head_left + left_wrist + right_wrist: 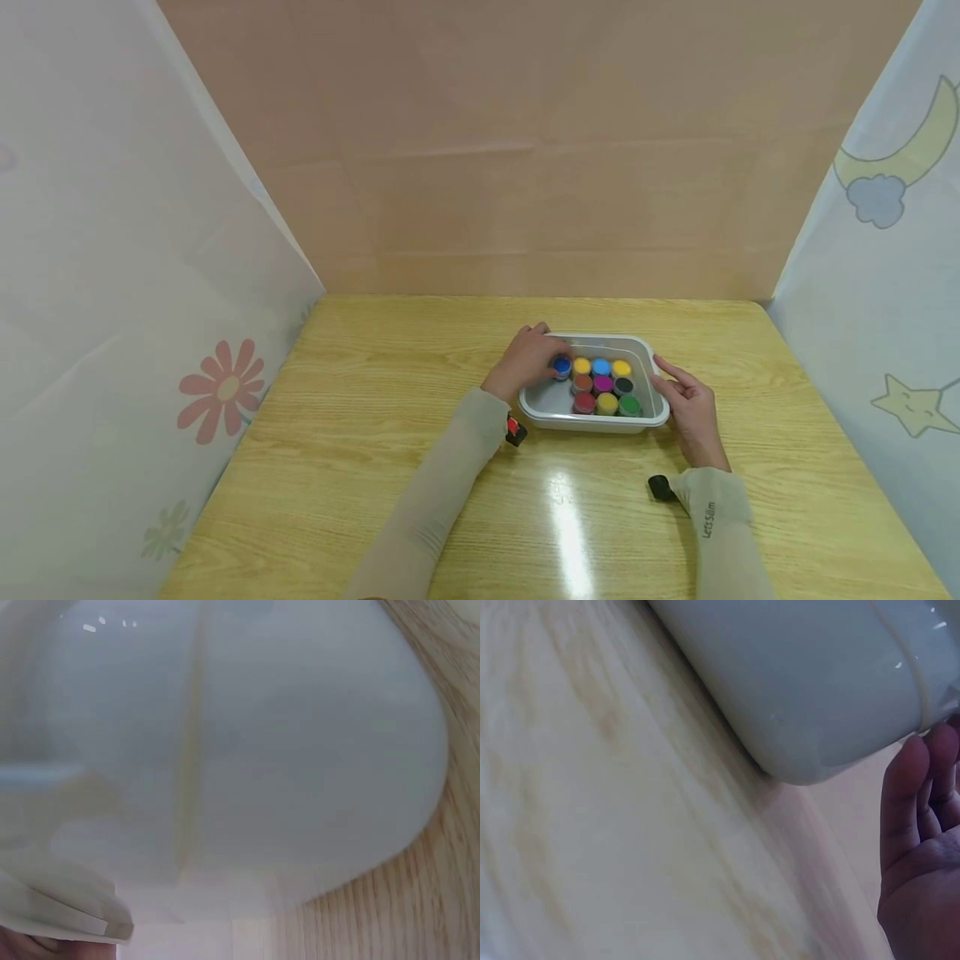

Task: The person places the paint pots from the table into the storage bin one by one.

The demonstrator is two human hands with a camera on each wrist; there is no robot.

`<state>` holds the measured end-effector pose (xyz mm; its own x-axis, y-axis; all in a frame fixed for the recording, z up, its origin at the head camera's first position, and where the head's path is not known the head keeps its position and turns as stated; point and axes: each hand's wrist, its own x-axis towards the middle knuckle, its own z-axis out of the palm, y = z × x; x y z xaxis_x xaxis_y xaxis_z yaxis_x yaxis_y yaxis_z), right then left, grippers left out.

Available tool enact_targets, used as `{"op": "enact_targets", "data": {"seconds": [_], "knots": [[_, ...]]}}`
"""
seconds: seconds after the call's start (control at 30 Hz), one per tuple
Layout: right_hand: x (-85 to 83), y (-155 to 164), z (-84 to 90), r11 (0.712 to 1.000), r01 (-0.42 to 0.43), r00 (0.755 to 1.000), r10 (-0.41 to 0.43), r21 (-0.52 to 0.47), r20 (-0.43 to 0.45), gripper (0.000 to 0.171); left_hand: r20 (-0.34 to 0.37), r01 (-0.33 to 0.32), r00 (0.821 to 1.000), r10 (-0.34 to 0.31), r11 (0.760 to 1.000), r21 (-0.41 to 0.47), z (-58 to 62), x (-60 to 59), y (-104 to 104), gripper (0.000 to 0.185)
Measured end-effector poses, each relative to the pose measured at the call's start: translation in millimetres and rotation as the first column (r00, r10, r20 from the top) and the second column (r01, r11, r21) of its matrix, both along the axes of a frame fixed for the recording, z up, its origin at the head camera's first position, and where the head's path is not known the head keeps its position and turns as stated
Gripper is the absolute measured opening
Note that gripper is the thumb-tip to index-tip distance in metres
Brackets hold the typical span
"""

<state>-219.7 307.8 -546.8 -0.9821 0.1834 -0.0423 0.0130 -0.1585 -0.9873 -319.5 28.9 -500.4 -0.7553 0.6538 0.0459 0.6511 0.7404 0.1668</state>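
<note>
A white plastic tray [587, 422] stands on the wooden table and holds several small round paint pots in different colours. Reaching over the tray's left rim, my left hand [525, 360] has thumb and fingers around a dark blue paint pot [562, 367] at the left end of the back row. My right hand [692, 410] grips the tray's right rim, and the right wrist view shows its fingertips [907, 761] against the tray's side [802, 697]. Only the tray's pale outer wall [322, 750] fills most of the left wrist view; the pinch is out of sight there.
The other pots, among them a purple pot [602, 383] and a green pot [630, 406], sit close together in rows at the tray's middle and right. Wooden tabletop [360, 467] surrounds the tray. A tan backdrop [525, 167] and patterned side panels enclose the table.
</note>
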Motion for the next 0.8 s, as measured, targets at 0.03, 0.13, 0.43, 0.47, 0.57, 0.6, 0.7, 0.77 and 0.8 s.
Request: {"op": "enact_targets", "data": {"seconds": [0.03,0.13,0.43,0.47,0.57,0.6,0.7,0.77,0.8], "knots": [[0.1,-0.1,0.2,1.0,-0.003,1.0,0.003,-0.003,0.0,0.045,0.003,-0.001,1.0,0.001,1.0,0.001,0.2,0.1,-0.1,0.032],[0.3,-0.3,0.8,1.0,-0.005,1.0,0.005,-0.008,-0.001,0.045,0.012,-0.003,1.0,0.003,1.0,0.006,1.1,0.5,-0.4,0.033],[0.2,0.2,0.8,1.0,-0.009,1.0,0.009,-0.011,0.005,0.047,0.022,-0.007,1.0,0.006,1.0,0.014,1.4,0.8,-0.7,0.033],[0.4,0.1,0.7,1.0,-0.009,1.0,0.009,-0.012,0.008,0.047,0.023,-0.007,1.0,0.007,1.0,0.017,1.3,1.0,-0.7,0.033],[0.8,-0.3,0.8,1.0,-0.008,1.0,0.008,-0.021,0.012,0.048,0.03,-0.011,1.0,0.01,1.0,0.028,0.9,1.0,-0.8,0.033],[1.0,-0.6,0.8,1.0,-0.006,1.0,0.007,-0.021,0.013,0.048,0.032,-0.012,0.999,0.011,0.999,0.031,0.4,1.0,-0.8,0.033],[1.3,-0.9,1.1,1.0,0.0,1.0,0.0,-0.009,0.012,0.048,0.036,-0.016,0.999,0.014,0.999,0.043,-0.4,0.7,-0.9,0.032],[1.7,-1.2,1.4,1.0,0.002,1.0,-0.002,0.002,0.014,0.048,0.037,-0.017,0.999,0.015,0.999,0.045,-1.0,0.7,-1.0,0.032],[2.1,-1.3,1.7,1.0,0.001,1.0,-0.001,0.006,0.016,0.048,0.037,-0.017,0.999,0.015,0.999,0.046,-1.0,0.9,-1.1,0.032]]}}
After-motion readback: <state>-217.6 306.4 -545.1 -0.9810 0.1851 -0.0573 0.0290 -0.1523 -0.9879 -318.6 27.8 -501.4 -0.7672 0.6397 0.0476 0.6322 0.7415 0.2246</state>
